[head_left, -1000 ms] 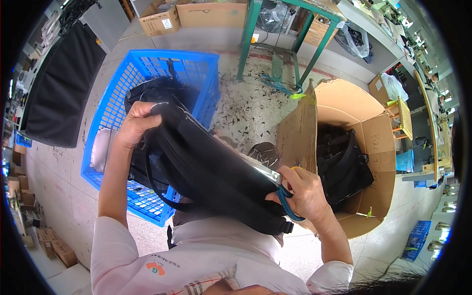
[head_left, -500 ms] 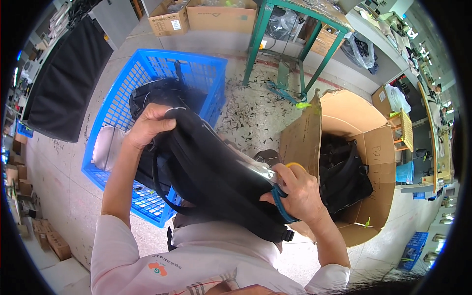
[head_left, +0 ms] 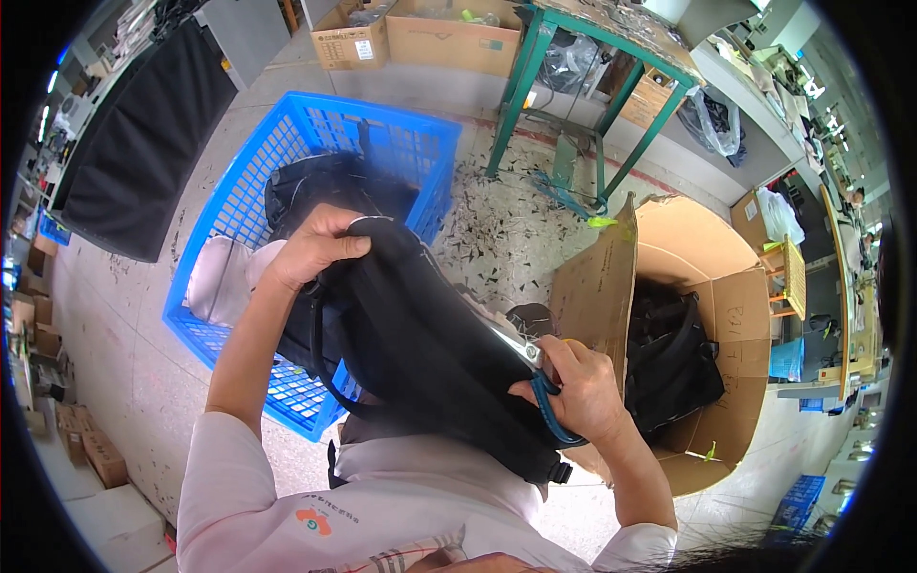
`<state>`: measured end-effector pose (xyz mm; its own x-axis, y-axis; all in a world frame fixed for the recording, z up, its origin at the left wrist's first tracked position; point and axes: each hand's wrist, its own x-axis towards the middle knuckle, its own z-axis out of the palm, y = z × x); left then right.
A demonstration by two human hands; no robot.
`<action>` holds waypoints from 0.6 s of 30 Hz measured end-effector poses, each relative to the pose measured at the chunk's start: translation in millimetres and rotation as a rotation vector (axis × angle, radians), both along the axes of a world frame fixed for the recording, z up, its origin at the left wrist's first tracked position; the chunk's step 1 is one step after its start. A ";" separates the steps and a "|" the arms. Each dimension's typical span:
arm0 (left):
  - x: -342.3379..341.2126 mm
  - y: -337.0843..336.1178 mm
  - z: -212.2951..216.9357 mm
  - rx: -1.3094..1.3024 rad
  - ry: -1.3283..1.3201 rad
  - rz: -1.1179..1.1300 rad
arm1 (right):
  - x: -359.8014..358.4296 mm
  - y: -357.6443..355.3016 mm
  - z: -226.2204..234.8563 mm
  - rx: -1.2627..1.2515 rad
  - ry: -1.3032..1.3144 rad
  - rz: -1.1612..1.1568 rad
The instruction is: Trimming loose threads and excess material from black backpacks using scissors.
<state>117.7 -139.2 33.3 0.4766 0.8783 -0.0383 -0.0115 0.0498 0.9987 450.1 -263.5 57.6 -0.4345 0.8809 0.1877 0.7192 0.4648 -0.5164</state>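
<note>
A black padded bag piece with straps [head_left: 420, 325], perhaps a backpack, stretches across my front. Its upper left edge is pinched between the thumb and fingers of my left hand [head_left: 320, 246]. My right hand [head_left: 583, 387] grips scissors by their blue handle [head_left: 548, 409]. The shiny scissor blades [head_left: 516, 344] lie along the far edge of the black fabric, pointing up and left; whether they are parted I cannot tell. A thin strap and a black buckle [head_left: 559, 472] hang at the lower edge. My fingers partly cover the handles.
A blue plastic crate [head_left: 205, 315] with black and pale items stands left, behind the bag. At right, an open cardboard box [head_left: 745, 334] contains black bags. A green-legged table [head_left: 516, 91] stands farther back; dark scraps [head_left: 487, 220] litter the floor.
The surroundings have shifted slightly right in view. My left hand and its edge of the bag have also moved a little right; both grips are unchanged.
</note>
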 end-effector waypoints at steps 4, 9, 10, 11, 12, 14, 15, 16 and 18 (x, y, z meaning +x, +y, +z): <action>1.3 -2.2 2.8 0.002 -0.025 -0.048 | -11.8 8.3 10.5 0.071 0.045 0.021; -0.9 -2.9 -3.6 -0.006 0.005 0.000 | -11.4 5.7 6.3 0.038 0.009 0.034; -1.9 -3.9 -3.0 -0.004 0.006 0.003 | -11.6 4.5 5.4 0.041 0.010 0.038; -1.1 -4.7 -3.1 -0.005 -0.009 0.010 | -10.4 3.1 4.7 0.014 -0.012 0.029; -0.2 -5.4 -3.1 -0.007 -0.025 0.016 | -9.8 2.6 4.6 -0.012 -0.035 0.020; 1.3 -7.5 2.0 -0.003 -0.035 0.011 | -11.3 4.4 9.1 -0.023 0.009 0.033; 2.3 -8.8 5.2 0.001 -0.044 0.006 | -12.6 5.5 12.2 -0.035 0.054 0.045; 3.6 -9.9 7.4 -0.001 -0.045 0.006 | -14.9 6.8 15.2 -0.037 0.054 0.044; 5.1 -10.9 12.2 0.044 -0.002 -0.036 | -20.7 11.4 20.6 -0.020 0.102 0.020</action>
